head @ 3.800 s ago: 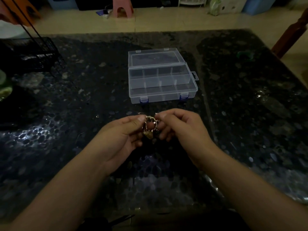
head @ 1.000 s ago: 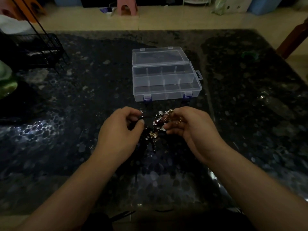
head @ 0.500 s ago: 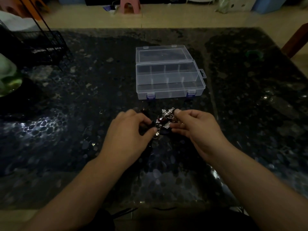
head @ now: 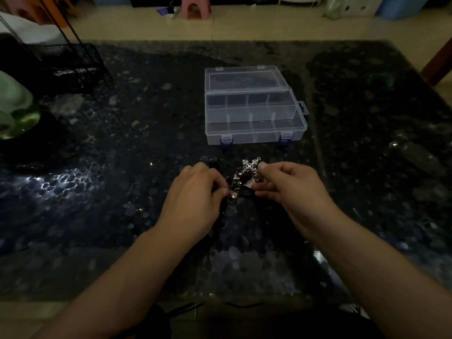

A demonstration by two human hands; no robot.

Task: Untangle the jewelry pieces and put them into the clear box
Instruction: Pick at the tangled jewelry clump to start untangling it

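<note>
Clear plastic organizer box on the dark speckled stone table, lid thrown open and lying flat behind the base, away from the person. Inside the base, thin dividers, making two rows of small compartments; nothing to see in any of them, only the transparent walls and the dark table through the floor. Two blue latches on the front wall, a small hang tab on the right end.

Near the front of the box, but apart from it, a tangled cluster of jewelry: silver cross-shaped charms at the top, dark beads and small rings in the middle, one round golden piece at the lower end. Low over the table; resting on it or lifted a little, cannot tell.

Left hand on the left side of the cluster, fingers curled, thumb and fingertips pinched on its lower part. Right hand on the right side, fingers curled too, pinching the cluster near the silver charms.

At the far left a black wire rack, and a pale green object at the edge of the view. Beyond the table, a pink stool on the light floor.
</note>
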